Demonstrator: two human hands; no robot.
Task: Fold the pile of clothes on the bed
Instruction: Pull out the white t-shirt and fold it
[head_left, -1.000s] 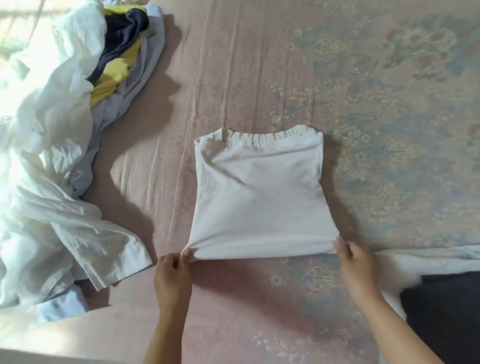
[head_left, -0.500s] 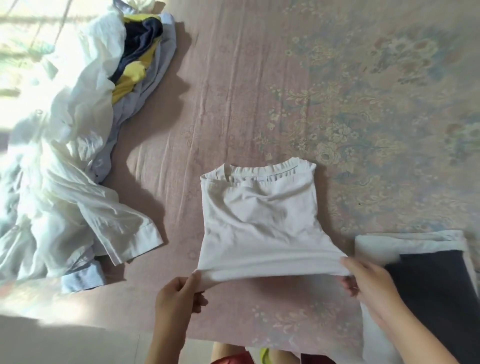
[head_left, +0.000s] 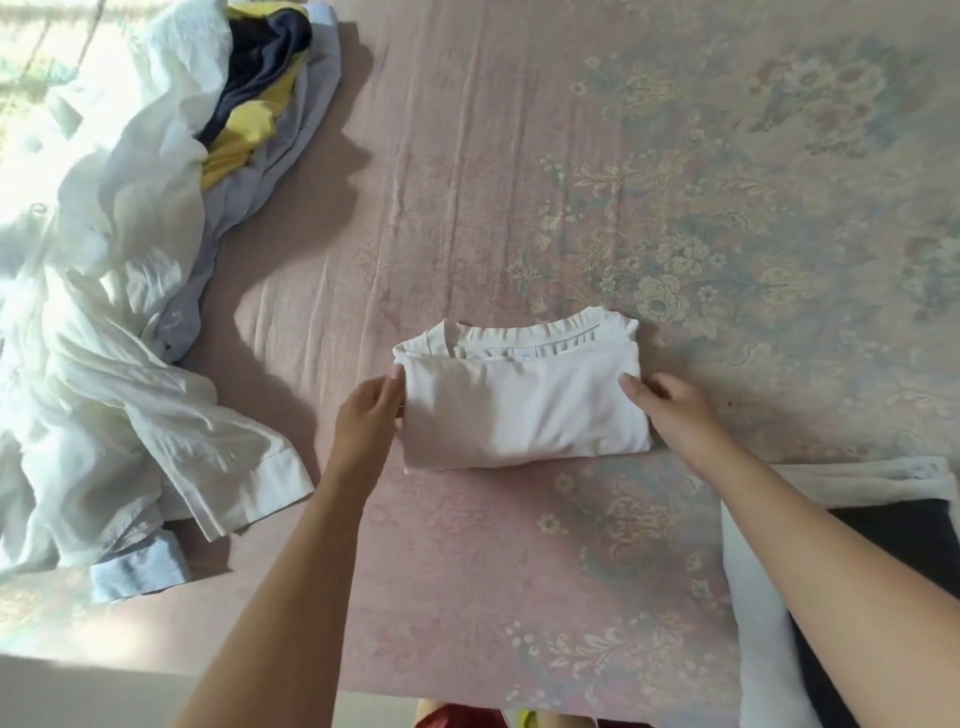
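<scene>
Garment: we see a white cotton T-shirt (head_left: 524, 402) folded into a compact rectangle, lying flat in the middle of the pink floral bedsheet (head_left: 519, 156); its ribbed neckline shows along the far edge.
Left hand: our left hand (head_left: 370, 415) sits at the shirt's left edge, its grip pinching the top corner of the upper layer between thumb and fingers.
Right hand: our right hand (head_left: 675, 405) rests on the shirt's upper right corner; fingers look fairly straight and pressed on the cloth, though we cannot tell whether the thumb tucks under the layer.
Shirt versus grip: the shirt spans the gap between the two hands, each hand at one far corner of the folded-over layer, the near fold edge lying free toward us.
Change: half a second ago both hands held the shirt's near hem lifted off the bed; now that hem has been carried over to just short of the neckline, so the shirt is half as deep, and both hands have moved away from us with it.
Pile: a crumpled heap of white, pale blue, yellow and navy clothes (head_left: 130, 260) lies well apart at the left.
Folded stack: a white cloth with a dark garment on it (head_left: 883, 519) lies near the right edge, under our right forearm.
</scene>
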